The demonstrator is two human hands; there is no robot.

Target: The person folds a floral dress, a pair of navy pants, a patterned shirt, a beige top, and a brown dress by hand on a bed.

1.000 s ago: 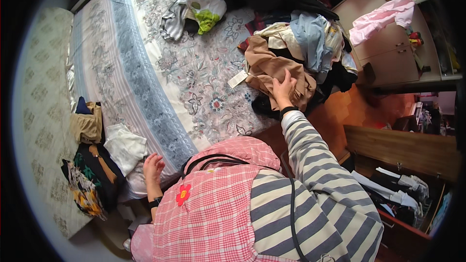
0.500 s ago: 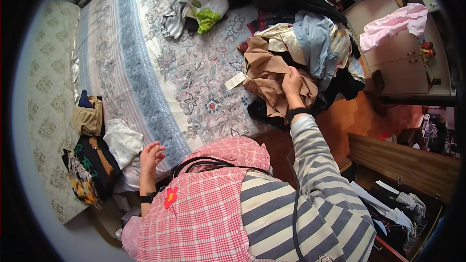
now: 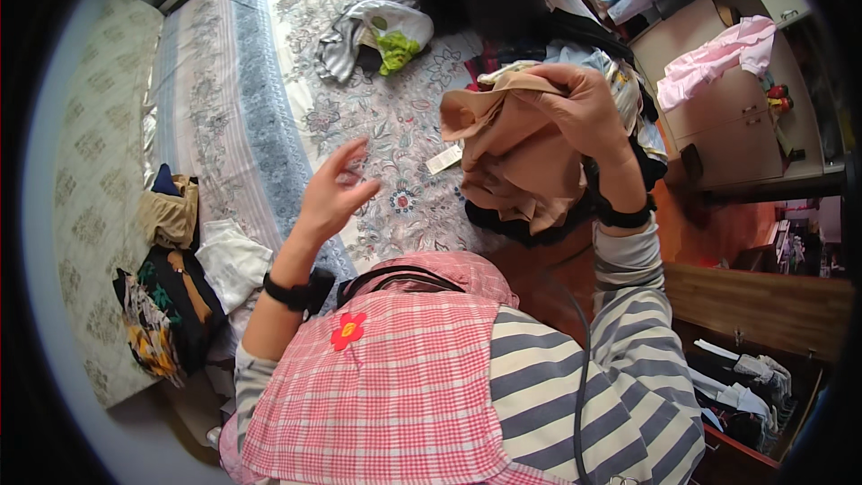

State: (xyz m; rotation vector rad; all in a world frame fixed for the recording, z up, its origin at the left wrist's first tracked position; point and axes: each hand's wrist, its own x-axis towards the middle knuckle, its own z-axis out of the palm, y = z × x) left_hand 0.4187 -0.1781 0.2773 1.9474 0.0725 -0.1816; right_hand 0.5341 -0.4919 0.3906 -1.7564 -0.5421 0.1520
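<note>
My right hand (image 3: 586,106) pinches the upper edge of a tan garment (image 3: 521,148) and holds it raised at the right side of the bed, its lower folds hanging over black cloth. What kind of garment it is I cannot tell. A white tag (image 3: 444,159) shows at its left edge. Over the bed, left of the garment, my left hand (image 3: 334,193) has its fingers apart and holds nothing. Behind the tan cloth lies a heap of clothes, with a light blue piece (image 3: 579,56) partly hidden by my right hand.
A grey-and-white bundle (image 3: 359,22) with a lime green cloth (image 3: 397,51) lies farther back on the flowered bedspread (image 3: 395,117). At the left are a white cloth (image 3: 232,256) and folded clothes (image 3: 171,216). A pink garment (image 3: 718,63) drapes over a cabinet; an open drawer (image 3: 754,386) holds clothes.
My right hand has lifted the tan garment's edge up from the heap. My left hand has come up and to the right, over the bed toward the garment.
</note>
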